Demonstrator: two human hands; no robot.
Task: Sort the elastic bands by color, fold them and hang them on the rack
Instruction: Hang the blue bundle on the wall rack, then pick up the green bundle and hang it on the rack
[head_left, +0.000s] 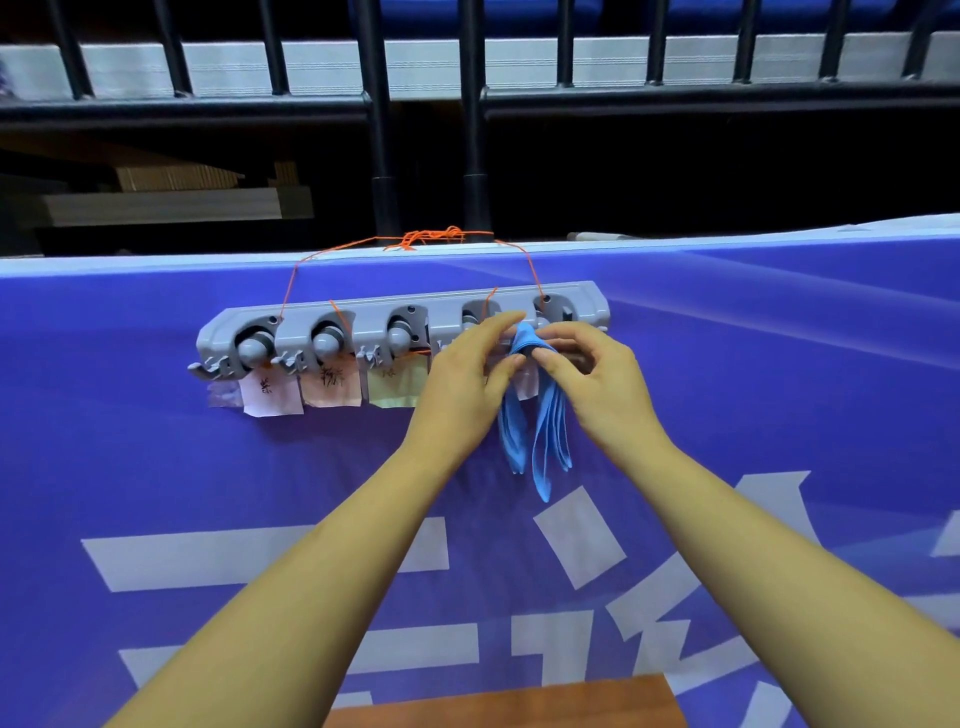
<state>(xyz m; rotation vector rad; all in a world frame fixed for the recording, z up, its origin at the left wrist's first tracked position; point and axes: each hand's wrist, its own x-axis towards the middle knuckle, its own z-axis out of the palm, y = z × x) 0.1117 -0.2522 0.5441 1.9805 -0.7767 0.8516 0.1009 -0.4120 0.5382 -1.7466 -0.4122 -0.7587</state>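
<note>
I count one grey rack (447, 304) with five round clamps (400, 338) in a row on it. Under it I see three paper labels whole: one pink (270, 392), one peach (332, 387), one yellow (395, 387). The edge of a fourth (527, 387) shows behind the hands. There is one bundle of blue bands (545, 426); I can't tell how many are folded into it. One orange string (322, 249), one purple banner (156, 467), one wooden surface (504, 701). Two hands: left hand (467, 374) and right hand (597, 379).
</note>
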